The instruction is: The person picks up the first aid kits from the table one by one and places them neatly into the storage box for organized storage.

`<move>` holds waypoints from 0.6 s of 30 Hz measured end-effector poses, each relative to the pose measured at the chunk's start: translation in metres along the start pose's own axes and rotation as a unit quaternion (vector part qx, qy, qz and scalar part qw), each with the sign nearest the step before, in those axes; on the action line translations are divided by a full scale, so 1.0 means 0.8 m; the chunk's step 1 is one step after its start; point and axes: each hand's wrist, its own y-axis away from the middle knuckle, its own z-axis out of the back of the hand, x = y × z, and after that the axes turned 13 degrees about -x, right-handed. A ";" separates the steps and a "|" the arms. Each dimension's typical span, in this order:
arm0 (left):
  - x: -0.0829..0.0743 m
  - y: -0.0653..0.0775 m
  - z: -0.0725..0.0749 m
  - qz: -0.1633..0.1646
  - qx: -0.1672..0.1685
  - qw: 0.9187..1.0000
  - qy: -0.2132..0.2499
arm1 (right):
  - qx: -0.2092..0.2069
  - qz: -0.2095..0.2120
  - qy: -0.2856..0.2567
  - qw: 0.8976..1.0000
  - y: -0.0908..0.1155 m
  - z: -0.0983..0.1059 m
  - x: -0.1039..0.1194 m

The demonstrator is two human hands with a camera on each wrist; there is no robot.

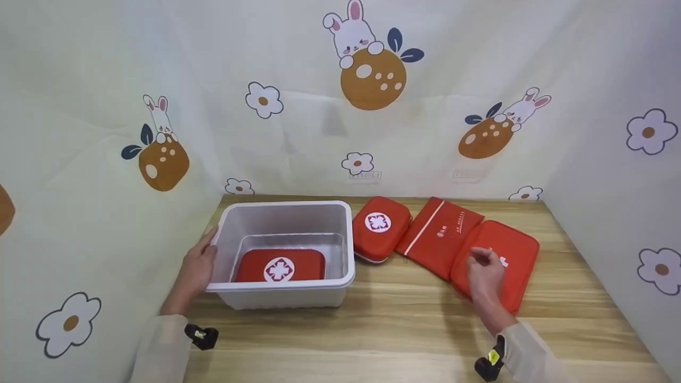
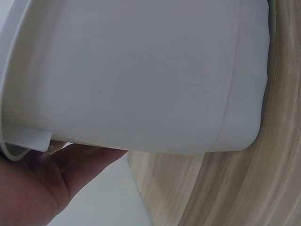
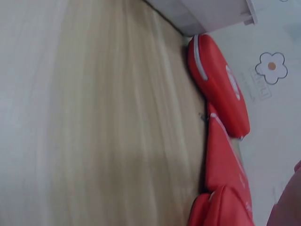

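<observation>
My left hand [image 1: 198,266] grips the rim at the left side of a light grey plastic bin [image 1: 287,295]. The left wrist view has that hand [image 2: 42,183] under the lip, fingers along the outer wall. Inside the bin lies a red first-aid case [image 1: 250,268] with a white cross emblem. Over a flat red first-aid pouch [image 1: 513,244] at the right hovers my right hand [image 1: 485,274], its fingers loosely bent with nothing between them. It hides part of the pouch's white cross. In the right wrist view only a bit of this hand [image 3: 287,207] shows.
Beside the bin is a second red case [image 1: 391,236] with a round emblem. A flat red bag [image 1: 439,231] with a white stripe lies between it and the pouch, which overlaps the bag's edge. Patterned cloth [image 1: 298,138] walls in the wooden table [image 1: 393,330] at back and sides.
</observation>
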 end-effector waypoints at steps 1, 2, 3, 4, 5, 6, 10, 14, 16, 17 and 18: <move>0.000 0.000 0.000 0.002 0.000 1.000 -0.001 | -0.010 -0.002 0.009 1.000 -0.001 0.004 -0.006; 0.001 0.000 0.000 0.004 0.000 1.000 -0.002 | -0.020 -0.004 0.021 1.000 -0.002 0.008 -0.012; 0.001 0.000 0.000 0.005 0.001 1.000 -0.003 | -0.034 -0.004 0.038 0.999 -0.003 0.013 -0.017; 0.001 -0.001 -0.001 0.005 0.000 1.000 -0.003 | -0.045 -0.004 0.053 0.998 -0.005 0.017 -0.023; 0.001 -0.001 -0.001 0.005 0.001 1.000 -0.004 | -0.054 -0.004 0.066 0.996 -0.006 0.022 -0.028; 0.001 -0.001 0.000 0.003 0.000 1.000 -0.004 | -0.061 -0.003 0.075 0.995 -0.007 0.026 -0.032; 0.001 -0.002 -0.001 0.001 0.001 1.000 -0.002 | -0.078 0.010 0.110 0.991 -0.013 0.041 -0.046; -0.001 -0.001 -0.001 0.007 0.004 1.000 0.001 | -0.084 0.012 0.142 0.986 -0.018 0.052 -0.054; -0.001 -0.001 -0.001 0.009 0.005 1.000 0.000 | -0.087 0.009 0.158 0.984 -0.020 0.057 -0.057; -0.001 -0.001 -0.001 0.009 0.005 1.000 -0.001 | -0.087 0.007 0.165 0.982 -0.021 0.059 -0.058; -0.001 -0.001 -0.001 0.009 0.004 1.000 -0.002 | -0.086 0.003 0.173 0.981 -0.023 0.061 -0.059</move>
